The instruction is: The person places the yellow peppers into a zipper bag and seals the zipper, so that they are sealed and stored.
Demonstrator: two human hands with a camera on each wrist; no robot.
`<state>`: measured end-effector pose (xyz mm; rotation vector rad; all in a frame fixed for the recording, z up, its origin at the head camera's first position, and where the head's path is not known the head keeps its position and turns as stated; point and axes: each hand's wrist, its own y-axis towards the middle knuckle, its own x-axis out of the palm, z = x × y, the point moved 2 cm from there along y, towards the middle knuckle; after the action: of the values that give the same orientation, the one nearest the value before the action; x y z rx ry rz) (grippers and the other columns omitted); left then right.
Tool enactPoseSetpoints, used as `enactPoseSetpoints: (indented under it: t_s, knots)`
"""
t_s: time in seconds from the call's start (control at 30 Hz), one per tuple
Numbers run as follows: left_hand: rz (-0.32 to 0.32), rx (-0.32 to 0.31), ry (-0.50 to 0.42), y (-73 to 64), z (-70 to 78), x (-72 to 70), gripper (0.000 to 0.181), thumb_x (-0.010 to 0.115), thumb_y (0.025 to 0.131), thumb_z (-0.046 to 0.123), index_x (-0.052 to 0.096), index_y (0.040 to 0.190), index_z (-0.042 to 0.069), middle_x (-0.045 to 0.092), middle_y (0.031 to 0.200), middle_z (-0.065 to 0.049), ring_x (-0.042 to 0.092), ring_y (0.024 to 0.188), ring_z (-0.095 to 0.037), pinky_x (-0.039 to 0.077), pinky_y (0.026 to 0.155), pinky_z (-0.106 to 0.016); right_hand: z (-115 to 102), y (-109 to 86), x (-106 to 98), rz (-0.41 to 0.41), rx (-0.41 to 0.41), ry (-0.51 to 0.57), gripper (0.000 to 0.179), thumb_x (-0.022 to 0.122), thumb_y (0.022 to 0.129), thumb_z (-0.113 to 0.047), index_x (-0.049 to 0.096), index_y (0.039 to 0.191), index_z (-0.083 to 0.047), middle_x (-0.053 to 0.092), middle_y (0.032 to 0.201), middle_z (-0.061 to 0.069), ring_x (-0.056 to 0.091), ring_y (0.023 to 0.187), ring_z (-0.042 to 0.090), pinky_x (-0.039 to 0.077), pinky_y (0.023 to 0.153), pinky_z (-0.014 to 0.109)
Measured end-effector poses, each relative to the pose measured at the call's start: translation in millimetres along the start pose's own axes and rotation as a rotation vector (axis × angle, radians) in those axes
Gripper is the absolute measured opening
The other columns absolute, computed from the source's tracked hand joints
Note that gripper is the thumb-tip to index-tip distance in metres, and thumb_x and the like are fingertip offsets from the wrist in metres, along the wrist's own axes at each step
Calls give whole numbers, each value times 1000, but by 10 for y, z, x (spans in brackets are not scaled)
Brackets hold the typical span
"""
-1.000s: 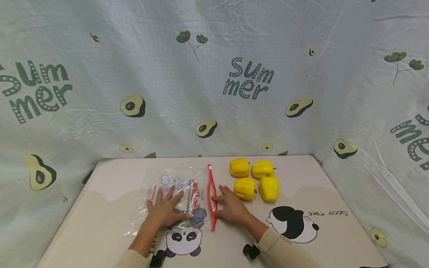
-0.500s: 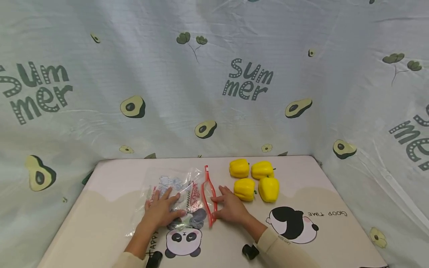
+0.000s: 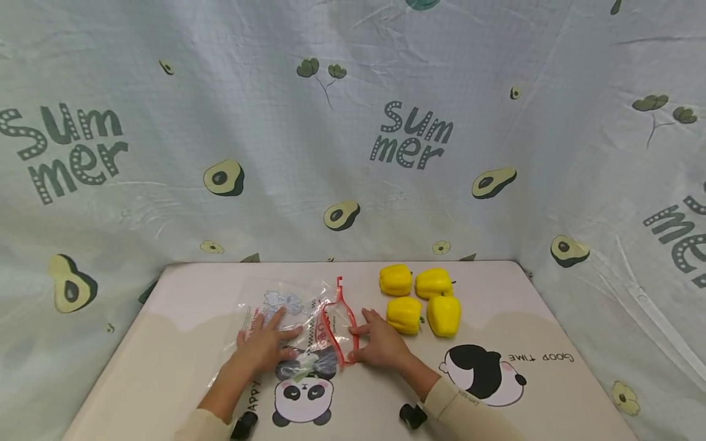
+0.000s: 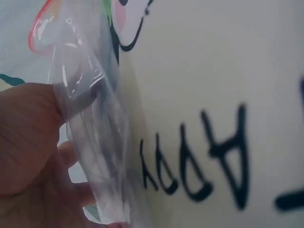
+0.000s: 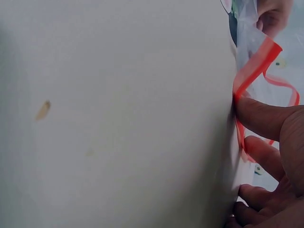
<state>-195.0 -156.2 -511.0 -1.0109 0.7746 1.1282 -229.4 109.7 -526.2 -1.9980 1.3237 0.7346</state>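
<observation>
One clear, crinkly plastic bag (image 3: 304, 309) lies on the bench (image 3: 165, 349), red rim (image 3: 352, 315) gaping. My left hand (image 3: 259, 349) spreads loosely over it; right hand (image 3: 383, 343), fingers extended, apparently presses the rim. Four glossy, blocky yellow peppers (image 3: 404, 315) nearby.

a pale avocado-printed sheet (image 3: 276, 135) hangs along the far edge of the surface (image 3: 149, 367). it wraps past both far corners.
</observation>
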Motion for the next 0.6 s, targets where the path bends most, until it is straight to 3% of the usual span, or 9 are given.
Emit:
enactPoseSetpoints:
  t_s: [0.13,0.27,0.37,0.5,0.6]
  knots:
    - [28,28,52,-16,16,-33,67,85,81,42,65,143,27,27,173,-14,10,157,-59,14,113,-88,-9,-7,11,-3,12,-1,54,91,80,-27,75,131,-20,41,168,8,28,161,33,32,127,59]
    - [62,148,149,-6,57,-58,70,88,76,37,68,140,16,32,172,-10,18,159,-52,18,119,-82,-23,-3,12,-2,18,7,56,91,80,-27,74,132,-19,41,168,7,28,161,33,31,127,59]
    - [8,231,130,1,73,-66,67,85,81,31,65,142,8,36,171,-6,23,160,-44,21,124,-73,-29,-4,8,-4,13,11,56,91,80,-27,73,132,-18,41,168,8,28,160,34,31,127,59]
    - [-82,240,52,24,73,-65,66,80,89,33,60,145,3,41,168,-5,29,160,-38,24,127,-65,-27,-6,1,-5,20,10,56,91,80,-26,74,132,-17,40,168,8,28,161,34,30,128,59]
    - [-76,239,87,55,72,-70,65,77,91,42,63,142,3,48,163,-8,35,157,-39,29,126,-64,-29,3,3,-8,18,6,55,90,80,-26,74,132,-17,40,168,8,27,161,33,29,128,58]
